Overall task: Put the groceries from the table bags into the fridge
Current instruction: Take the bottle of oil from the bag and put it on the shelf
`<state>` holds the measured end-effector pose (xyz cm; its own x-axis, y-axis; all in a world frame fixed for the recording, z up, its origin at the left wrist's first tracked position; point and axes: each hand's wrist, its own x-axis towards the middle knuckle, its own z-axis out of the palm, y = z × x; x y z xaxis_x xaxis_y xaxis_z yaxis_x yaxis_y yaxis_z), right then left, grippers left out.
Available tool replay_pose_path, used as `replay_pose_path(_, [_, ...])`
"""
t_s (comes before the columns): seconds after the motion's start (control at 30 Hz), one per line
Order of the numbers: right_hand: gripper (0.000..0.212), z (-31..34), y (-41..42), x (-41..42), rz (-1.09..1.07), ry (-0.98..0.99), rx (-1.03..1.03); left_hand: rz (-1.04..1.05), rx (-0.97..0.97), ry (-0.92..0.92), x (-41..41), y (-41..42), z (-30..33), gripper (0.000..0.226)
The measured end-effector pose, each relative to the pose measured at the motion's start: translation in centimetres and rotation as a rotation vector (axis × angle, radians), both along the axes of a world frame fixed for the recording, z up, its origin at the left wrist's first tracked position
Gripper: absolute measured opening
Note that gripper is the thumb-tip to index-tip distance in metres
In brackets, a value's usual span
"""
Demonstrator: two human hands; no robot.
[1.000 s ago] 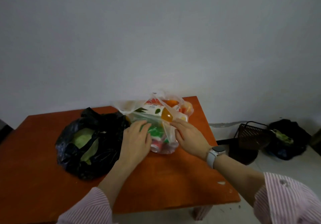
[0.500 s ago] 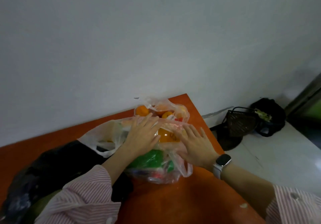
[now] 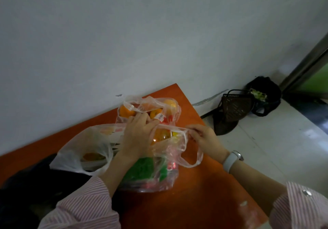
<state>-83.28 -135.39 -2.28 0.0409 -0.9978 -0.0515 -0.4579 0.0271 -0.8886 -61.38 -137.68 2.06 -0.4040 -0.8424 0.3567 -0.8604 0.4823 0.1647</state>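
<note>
On the orange table [image 3: 204, 202], the left hand [image 3: 137, 136] reaches forward, palm down, fingers curled over the near clear bag's [image 3: 159, 166] mouth, gripping the plastic. That bag stands upright mid-table, opening upward, green packaging at its base; the bag of oranges [image 3: 150, 108] sits behind it by the far edge. The right hand [image 3: 204, 138] now pinches the bag's handle, where half a second ago its fingers lay spread flat.

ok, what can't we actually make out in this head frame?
- Green item in the clear bag: blurred by plastic, partly behind the left hand.
- Black bag: cut off by the left edge, under the sleeve.
- Right hand: pinches the bag handle; fingertips blurred.
- Fridge: out of view.
</note>
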Motion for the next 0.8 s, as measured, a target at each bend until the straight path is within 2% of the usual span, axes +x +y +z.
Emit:
replay_pose_path(0.1, [0.03, -0.6, 0.0, -0.5, 0.022, -0.092, 0.05, 0.085, 0.036, 0.027, -2.1, 0.8, 0.5, 0.028])
replay_pose_path(0.17, [0.033, -0.7, -0.1, -1.2, 0.098, -0.089, 0.083, 0.108, 0.133, 0.05, -3.3, 2.2, 0.1, 0.021])
replay_pose_path(0.33, [0.022, 0.3, -1.4, -2.0, 0.295, -0.084, 0.144, 0.11, 0.247, -0.131, -5.1, 6.1, -2.2, 0.036])
replay_pose_path(0.4, [0.013, 0.8, -2.1, -1.6, 0.344, -0.074, 0.132, 0.109, 0.2, -0.146, -5.4, 6.9, -3.1, 0.022])
replay_pose_path(0.43, [0.007, 1.0, -2.4, -1.2, 0.365, -0.054, 0.124, 0.101, 0.181, -0.134, -5.7, 7.3, -3.2, 0.025])
replay_pose_path(0.47, [0.006, 1.2, -2.8, -0.9, 0.388, -0.027, 0.111, 0.088, 0.166, -0.113, -5.9, 7.7, -3.5, 0.038])
replay_pose_path(0.5, [0.01, 1.3, -3.0, -0.6, 0.412, 0.004, 0.096, 0.083, 0.155, -0.076, -6.1, 8.0, -3.7, 0.045])
replay_pose_path(0.63, [0.012, 0.5, -3.5, -0.5, 0.372, 0.078, 0.049, 0.055, 0.027, -0.015, -7.4, 8.9, -4.7, 0.03])
replay_pose_path(0.73, [0.016, -0.8, -3.8, -0.8, 0.307, 0.102, 0.033, 0.046, 0.027, -0.077, -8.2, 9.7, -6.1, 0.037])
replay_pose_path(0.8, [0.015, -2.0, -4.3, -0.8, 0.289, 0.15, 0.025, 0.072, 0.109, -0.156, -8.5, 10.3, -7.3, 0.048])
